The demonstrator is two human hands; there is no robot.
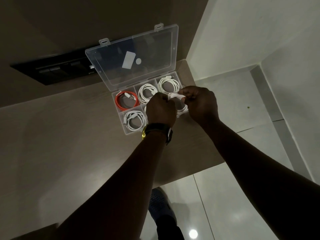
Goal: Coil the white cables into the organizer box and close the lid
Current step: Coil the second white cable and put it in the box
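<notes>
While both hands pinch a white cable (175, 96) above the organizer box (121, 113) near the table's far right corner, left hand (160, 110) and right hand (201, 104) should, by appearances, keep loops tight to fit its near-right compartment.

Coiled cables (146, 93) in organizer box (121, 116); lid (133, 58) behind.

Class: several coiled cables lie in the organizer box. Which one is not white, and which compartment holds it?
The red cable, in the far-left compartment of the box, beside the lid hinge. Every other visible coil is white.
</notes>
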